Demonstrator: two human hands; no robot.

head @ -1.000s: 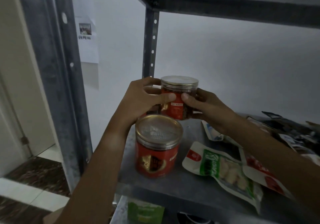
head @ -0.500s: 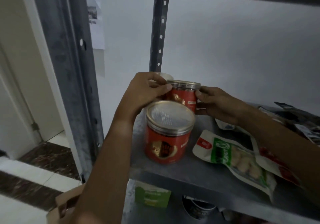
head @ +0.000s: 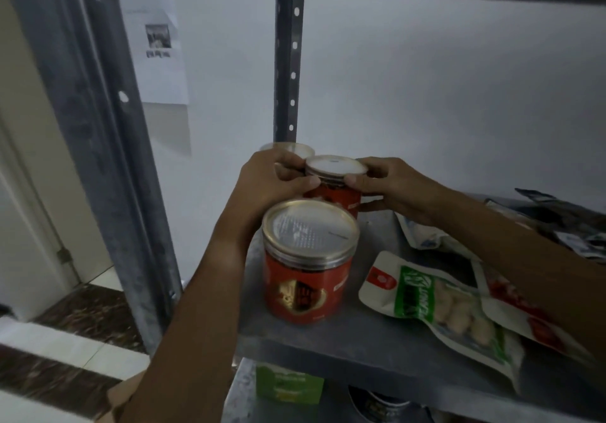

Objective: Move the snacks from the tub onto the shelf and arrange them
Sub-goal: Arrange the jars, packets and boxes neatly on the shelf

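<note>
We find both hands, left hand (head: 275, 183) and right hand (head: 390, 186), grasping the middle red clear-lidded plastic jar (head: 334, 180) on the grey metal shelf (head: 377, 340). Arranging is in hand; next we judge releasing and aligning it behind the front red jar (head: 308, 258).

Matt grey metal shelf (head: 328, 340), glossy red-labelled plastic jar (head: 308, 278) with shiny metal-rimmed lid, glossy plastic pouch (head: 442, 311)

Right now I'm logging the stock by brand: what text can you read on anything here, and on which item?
Nothing can be quoted with confidence.
Front red jar: lid print and label too blurred.
Rear red jar, held in both hands: label unreadable.
Green-and-white pouch: large white lettering, blurred.
Paper on the wall: caption too small.
Green box below the shelf: blurred.
</note>
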